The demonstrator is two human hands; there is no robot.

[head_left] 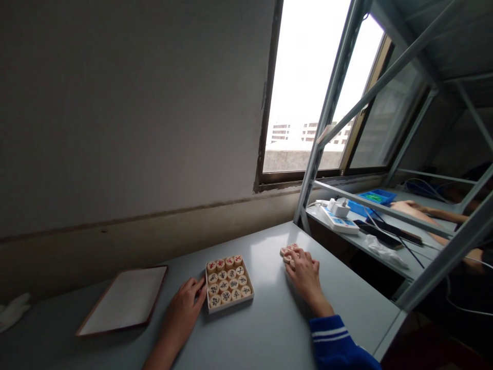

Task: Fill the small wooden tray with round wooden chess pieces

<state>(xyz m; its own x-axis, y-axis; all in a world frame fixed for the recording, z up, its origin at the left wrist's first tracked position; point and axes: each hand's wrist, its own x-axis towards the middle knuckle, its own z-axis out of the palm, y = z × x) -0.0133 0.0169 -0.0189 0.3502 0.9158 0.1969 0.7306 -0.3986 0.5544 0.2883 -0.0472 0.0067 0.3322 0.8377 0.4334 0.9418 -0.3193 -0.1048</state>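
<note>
A shallow box (231,308) of round Chinese chess pieces (224,285) lies on the table, the pieces set in rows. Its back row bears red characters and the other rows dark ones. My left hand (187,300) is at the box's left wall, fingers bent, thumb and fingertips against the edge. To the right, my right hand (304,272) curls over a small cluster of loose pieces (289,248) with red characters. Its fingers rest on the nearer pieces and partly hide them.
An open lid (123,300), white inside, lies on the table (265,334) at left, near a white glove-like item (14,311). At right, past the metal bed frame (319,149), another desk holds a power strip (339,218), blue tray (372,200) and crumpled tissue (385,251); another person's arm (419,213) rests there.
</note>
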